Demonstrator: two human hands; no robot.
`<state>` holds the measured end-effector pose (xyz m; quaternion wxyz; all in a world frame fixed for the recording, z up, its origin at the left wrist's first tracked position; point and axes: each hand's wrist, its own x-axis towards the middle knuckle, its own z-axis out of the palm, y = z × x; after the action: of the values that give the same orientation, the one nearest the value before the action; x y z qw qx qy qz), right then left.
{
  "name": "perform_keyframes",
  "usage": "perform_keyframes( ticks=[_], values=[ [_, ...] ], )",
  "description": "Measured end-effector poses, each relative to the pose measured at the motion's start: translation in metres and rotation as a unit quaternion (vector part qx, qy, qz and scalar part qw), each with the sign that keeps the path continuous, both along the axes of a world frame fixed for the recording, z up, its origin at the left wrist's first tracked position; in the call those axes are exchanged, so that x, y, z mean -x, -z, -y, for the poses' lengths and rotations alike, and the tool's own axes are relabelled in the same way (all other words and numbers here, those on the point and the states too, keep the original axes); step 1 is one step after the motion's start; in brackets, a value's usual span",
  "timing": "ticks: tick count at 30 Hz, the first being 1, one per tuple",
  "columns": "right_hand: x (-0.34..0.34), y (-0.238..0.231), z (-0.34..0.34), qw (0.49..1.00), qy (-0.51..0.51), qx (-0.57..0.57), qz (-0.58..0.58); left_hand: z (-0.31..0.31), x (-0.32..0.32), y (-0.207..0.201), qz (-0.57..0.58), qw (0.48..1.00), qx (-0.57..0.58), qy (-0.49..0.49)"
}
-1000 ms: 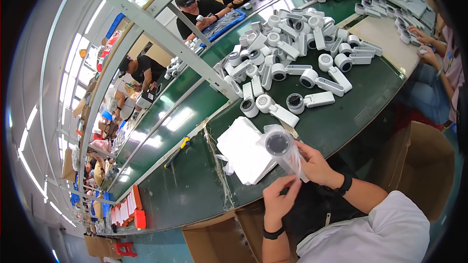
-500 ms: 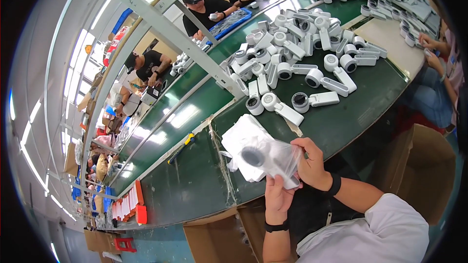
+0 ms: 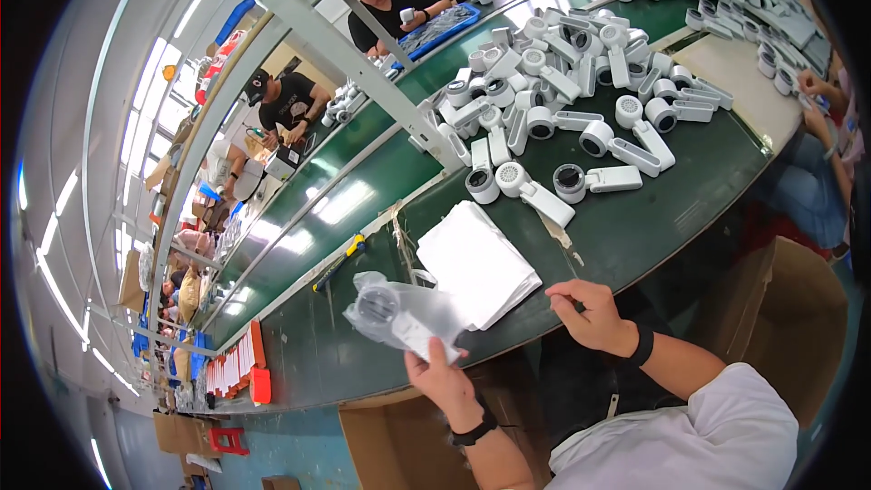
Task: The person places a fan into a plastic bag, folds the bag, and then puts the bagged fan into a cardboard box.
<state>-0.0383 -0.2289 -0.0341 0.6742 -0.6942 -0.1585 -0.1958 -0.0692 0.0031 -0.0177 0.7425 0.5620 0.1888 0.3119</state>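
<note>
My left hand [image 3: 446,379] grips a white handheld fan [image 3: 415,334] by its handle end through a clear plastic bag [image 3: 422,298]. The fan's round dark head points away to the left, over the green table. Apart from it, my right hand [image 3: 592,316] hovers at the table's near edge, its fingers loosely bent, thumb and forefinger apart, with nothing visible between them. Between and beyond my hands lies a stack of white, flat bags or sheets [image 3: 476,263]. Past the stack, a large heap of unbagged white handheld fans [image 3: 544,82] covers the table.
A yellow-handled cutter [image 3: 339,263] lies left of the stack. Open cardboard boxes stand below the edge, one at right [image 3: 771,327], one underneath [image 3: 399,445]. A metal frame post [image 3: 363,68] rises beyond the table. Orange trays [image 3: 245,367] sit far left; co-workers sit across and at right.
My left hand has carried the bagged fan leftward, off the white stack. My right hand has let go of the bag and stays near the table edge. The view has shifted slightly.
</note>
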Motion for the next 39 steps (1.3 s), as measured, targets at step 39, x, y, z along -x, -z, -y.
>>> perform_keyframes(
  ticks=[39],
  values=[
    [-0.121,0.014,0.11,0.833,0.208,0.512,-0.012,-0.117,0.006,0.073,-0.153,0.831,-0.472,-0.249]
  ],
)
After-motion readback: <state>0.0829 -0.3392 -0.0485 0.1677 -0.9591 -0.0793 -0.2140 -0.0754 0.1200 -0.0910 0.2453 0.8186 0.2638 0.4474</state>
